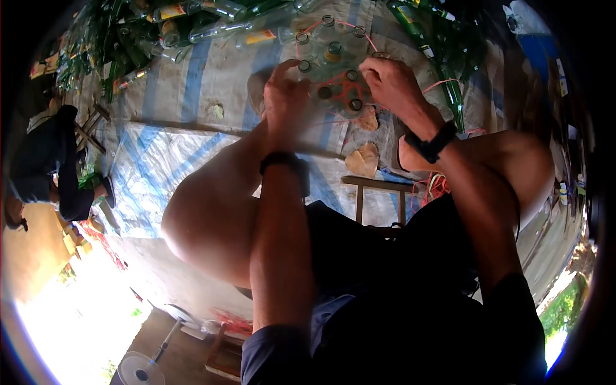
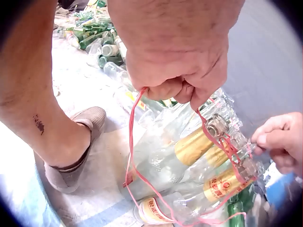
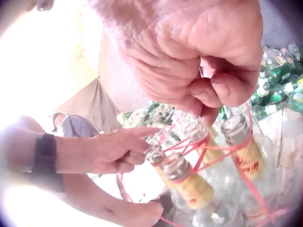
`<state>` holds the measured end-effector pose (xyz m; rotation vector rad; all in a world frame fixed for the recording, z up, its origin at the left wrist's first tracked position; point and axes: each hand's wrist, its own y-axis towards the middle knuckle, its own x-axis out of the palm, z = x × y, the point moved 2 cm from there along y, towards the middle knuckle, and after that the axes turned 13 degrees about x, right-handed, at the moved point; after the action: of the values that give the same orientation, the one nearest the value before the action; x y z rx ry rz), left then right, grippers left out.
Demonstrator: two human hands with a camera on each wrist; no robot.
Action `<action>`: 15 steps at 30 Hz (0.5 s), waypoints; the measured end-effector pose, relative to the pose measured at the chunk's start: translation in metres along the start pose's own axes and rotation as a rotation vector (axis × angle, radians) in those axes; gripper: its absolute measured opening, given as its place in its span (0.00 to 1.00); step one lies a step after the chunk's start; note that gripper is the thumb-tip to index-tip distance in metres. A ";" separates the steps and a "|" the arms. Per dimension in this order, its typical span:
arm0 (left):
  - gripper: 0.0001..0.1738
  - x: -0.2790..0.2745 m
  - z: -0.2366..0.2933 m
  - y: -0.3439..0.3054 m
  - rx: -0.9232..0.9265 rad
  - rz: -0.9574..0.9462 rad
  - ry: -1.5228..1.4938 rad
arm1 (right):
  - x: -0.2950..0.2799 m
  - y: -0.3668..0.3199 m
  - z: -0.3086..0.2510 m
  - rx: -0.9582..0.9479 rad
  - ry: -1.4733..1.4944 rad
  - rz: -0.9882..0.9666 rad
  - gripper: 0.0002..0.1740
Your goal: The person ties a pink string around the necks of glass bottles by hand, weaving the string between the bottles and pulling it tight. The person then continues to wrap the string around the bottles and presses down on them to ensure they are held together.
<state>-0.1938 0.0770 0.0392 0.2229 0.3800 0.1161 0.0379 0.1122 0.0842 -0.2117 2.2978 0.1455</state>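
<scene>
A cluster of clear glass bottles (image 2: 161,156) with gold-and-red labels stands between the feet, mouths up. Red plastic string (image 3: 203,153) crosses between the bottle necks and loops around them. My left hand (image 2: 175,52) is curled around the string, whose two strands hang from its fingers. In the head view, the left hand (image 1: 287,96) is at the left edge of the cluster. The right hand (image 1: 394,86) is at the cluster's right side, its fingers bent. In the right wrist view, the right hand (image 3: 189,56) pinches the string close above the necks; its fingertips partly hide the hold.
Heaps of green and clear bottles (image 1: 218,32) lie beyond the cluster, with more green bottles (image 1: 449,83) at right. A blue-striped sheet (image 1: 173,96) covers the ground. Dry leaves (image 1: 362,160) and a wooden stool (image 1: 378,186) are near the legs. Another person (image 1: 54,160) sits at left.
</scene>
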 end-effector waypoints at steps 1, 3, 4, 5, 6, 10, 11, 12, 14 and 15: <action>0.25 0.001 0.000 0.002 -0.197 0.009 -0.056 | 0.000 -0.009 -0.002 0.014 0.020 -0.022 0.06; 0.25 0.001 0.001 0.004 -0.187 -0.028 -0.045 | -0.001 -0.030 -0.014 0.032 -0.017 -0.064 0.06; 0.25 0.001 0.000 0.005 -0.181 -0.056 -0.033 | 0.000 -0.038 -0.021 0.044 -0.054 -0.115 0.07; 0.25 0.000 -0.002 0.006 -0.172 -0.065 -0.034 | 0.009 -0.045 -0.022 0.026 -0.097 -0.057 0.10; 0.25 0.000 -0.003 0.007 -0.176 -0.065 -0.012 | 0.012 -0.048 -0.024 0.032 -0.096 -0.047 0.10; 0.23 -0.004 -0.008 0.008 -0.145 -0.092 -0.064 | 0.018 -0.053 -0.031 0.016 -0.271 0.004 0.10; 0.23 -0.004 -0.009 0.009 -0.139 -0.097 -0.063 | 0.019 -0.052 -0.032 -0.016 -0.316 0.022 0.10; 0.22 -0.004 -0.009 0.009 -0.118 -0.091 -0.061 | 0.020 -0.053 -0.028 -0.010 -0.317 0.027 0.10; 0.22 -0.004 -0.010 0.012 -0.090 -0.088 -0.064 | 0.025 -0.055 -0.024 -0.296 -0.507 0.104 0.10; 0.21 -0.006 -0.004 0.014 -0.125 -0.128 -0.021 | 0.027 -0.057 -0.024 -0.293 -0.510 0.107 0.10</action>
<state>-0.2016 0.0903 0.0406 0.0765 0.3642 0.0114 0.0144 0.0499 0.0781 -0.1756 1.7720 0.5305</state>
